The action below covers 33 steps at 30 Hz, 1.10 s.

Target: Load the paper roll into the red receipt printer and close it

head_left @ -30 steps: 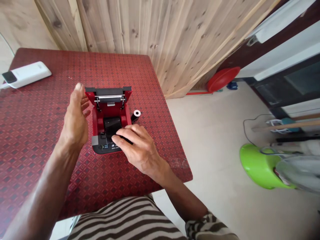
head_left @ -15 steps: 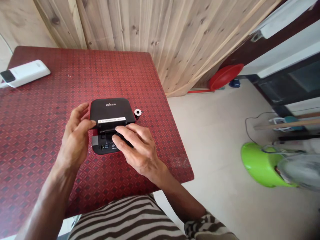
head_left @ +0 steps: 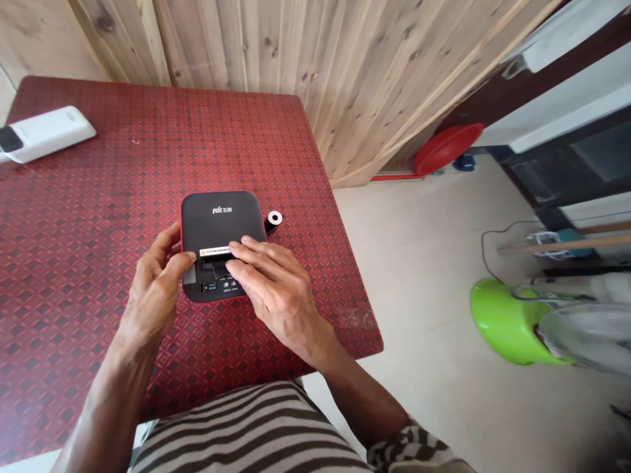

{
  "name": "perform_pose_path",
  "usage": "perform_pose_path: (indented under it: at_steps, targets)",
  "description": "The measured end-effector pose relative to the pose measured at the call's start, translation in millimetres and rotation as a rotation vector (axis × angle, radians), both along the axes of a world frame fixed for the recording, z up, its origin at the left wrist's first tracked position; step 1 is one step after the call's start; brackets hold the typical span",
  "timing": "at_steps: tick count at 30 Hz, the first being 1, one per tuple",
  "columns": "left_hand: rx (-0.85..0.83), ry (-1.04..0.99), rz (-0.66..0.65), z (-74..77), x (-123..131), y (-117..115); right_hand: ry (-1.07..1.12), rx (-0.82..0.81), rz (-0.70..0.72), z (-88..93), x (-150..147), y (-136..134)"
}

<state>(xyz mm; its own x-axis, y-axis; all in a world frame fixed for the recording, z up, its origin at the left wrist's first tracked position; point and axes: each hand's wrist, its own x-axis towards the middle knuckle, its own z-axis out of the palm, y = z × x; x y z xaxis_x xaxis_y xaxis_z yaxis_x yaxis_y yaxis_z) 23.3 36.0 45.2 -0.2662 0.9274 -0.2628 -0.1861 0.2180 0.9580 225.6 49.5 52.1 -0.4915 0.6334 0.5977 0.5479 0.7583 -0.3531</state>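
Note:
A black receipt printer (head_left: 219,226) with a red lower rim sits on the table, its lid lying nearly flat and a white warning strip (head_left: 214,251) along the lid's front edge. Below the strip is a dark recess, with small buttons and ports on the front panel (head_left: 221,287). My left hand (head_left: 160,282) grips the printer's left side, thumb on top near the lid's corner and fingers along the side. My right hand (head_left: 276,282) is closed on the lid's front edge, fingertips on the strip and thumb by the recess; it covers the printer's front right part.
A small roll (head_left: 275,218) with a white end and dark hole stands right of the printer. At the table's far left lies a white power bank (head_left: 52,135). The red patterned table (head_left: 158,144) ends before a wooden wall. On the floor are a green stool (head_left: 507,322) and red basin (head_left: 446,148).
The printer's lid has swung down from a raised tilt to lie flatter, narrowing the gap at its front edge. Both hands have stayed on the printer, moving slightly with it.

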Motion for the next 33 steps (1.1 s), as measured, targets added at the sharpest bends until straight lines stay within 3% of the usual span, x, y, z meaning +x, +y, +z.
perform_pose_path:
  at_steps: [6, 10, 14, 17, 19, 29, 33]
  targets:
    - [0.028, -0.008, 0.013, -1.9, -4.4, -12.8, 0.084, 0.012, -0.016, -5.4, 4.4, -4.9]
    - [0.049, 0.034, -0.002, -6.4, -6.9, -28.3, 0.232, -0.023, -0.114, -7.4, 13.7, -11.1]
    - [0.020, 0.059, 0.033, -7.5, -3.7, -33.6, 0.407, -0.317, -0.274, -18.2, 17.7, -23.3]
    - [0.022, 0.036, 0.043, -3.3, 0.4, -32.3, 0.531, -0.569, -0.274, -26.2, 16.0, -32.2]
    - [0.033, 0.011, 0.038, 0.1, 2.5, -31.2, 0.576, -0.640, -0.261, -27.7, 14.4, -35.2]
    - [0.010, -0.003, 0.058, 7.2, 2.6, -35.3, 0.547, -0.590, -0.250, -22.0, 15.0, -30.9]
    - [0.006, 0.059, 0.038, 2.8, -3.7, -39.5, 0.533, -0.556, -0.233, -21.3, 13.0, -28.0]
